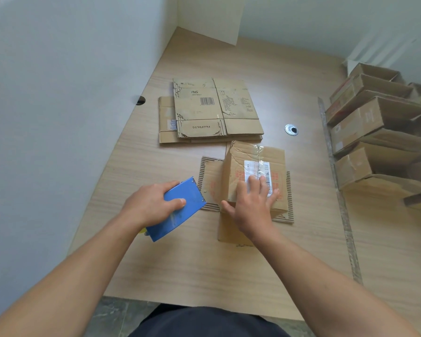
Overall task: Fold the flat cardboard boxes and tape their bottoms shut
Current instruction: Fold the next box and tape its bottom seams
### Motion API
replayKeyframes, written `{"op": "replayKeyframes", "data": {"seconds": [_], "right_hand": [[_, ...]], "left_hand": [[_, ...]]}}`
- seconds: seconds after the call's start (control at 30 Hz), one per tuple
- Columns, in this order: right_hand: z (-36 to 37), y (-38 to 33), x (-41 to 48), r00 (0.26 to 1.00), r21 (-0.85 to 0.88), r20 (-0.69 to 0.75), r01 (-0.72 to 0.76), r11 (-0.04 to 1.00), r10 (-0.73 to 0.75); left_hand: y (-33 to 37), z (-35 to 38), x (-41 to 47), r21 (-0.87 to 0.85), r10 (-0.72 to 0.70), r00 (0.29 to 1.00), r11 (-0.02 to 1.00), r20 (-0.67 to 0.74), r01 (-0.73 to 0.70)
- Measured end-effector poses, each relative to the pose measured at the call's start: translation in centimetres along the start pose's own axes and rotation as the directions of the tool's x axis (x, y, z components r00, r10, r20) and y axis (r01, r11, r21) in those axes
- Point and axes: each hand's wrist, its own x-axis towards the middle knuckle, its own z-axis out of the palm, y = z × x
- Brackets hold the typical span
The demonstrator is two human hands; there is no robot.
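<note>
Now the light, bendy box (236,166) sat mid-frame on the desk (204,263), right grip (253,203) flat and open on it, left grip (153,203) closed round the tape holder (180,212); its stiff sides looked best to hold.

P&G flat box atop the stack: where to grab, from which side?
Pinch the P&G flat box by its near-right flap, coming from the near side: that edge lies stepped back on the flat boxes below, so fingers could likely slip under. Avoid the torn near-left flap.
</note>
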Motion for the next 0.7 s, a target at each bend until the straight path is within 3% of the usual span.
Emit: {"op": "replayKeyframes", "data": {"seconds": [0.17,0.37,0.57,0.7], "right_hand": [[0.0,0.0,0.1,1.000,0.041,-0.003,-0.003,0.999,0.004],[-2.6,6.2,-0.6,0.984,-0.038,0.113,0.145,0.989,-0.140],[-3.1,6.1,-0.6,0.973,0.011,0.183,0.138,0.990,-0.138],[-2.7,5.3,-0.9,0.994,0.059,0.063,0.090,0.994,-0.093]], "left_hand": [[0.0,-0.4,0.2,0.020,0.009,0.999,1.000,-0.039,-0.008],[0.6,-0.4,0.8,0.014,0.059,0.998,0.998,-0.030,-0.059],[2.2,-0.3,1.3,0.054,0.103,0.994,0.993,-0.030,-0.101],[3.0,-0.3,1.4,0.046,0.119,0.993,0.992,-0.027,-0.117]]}}
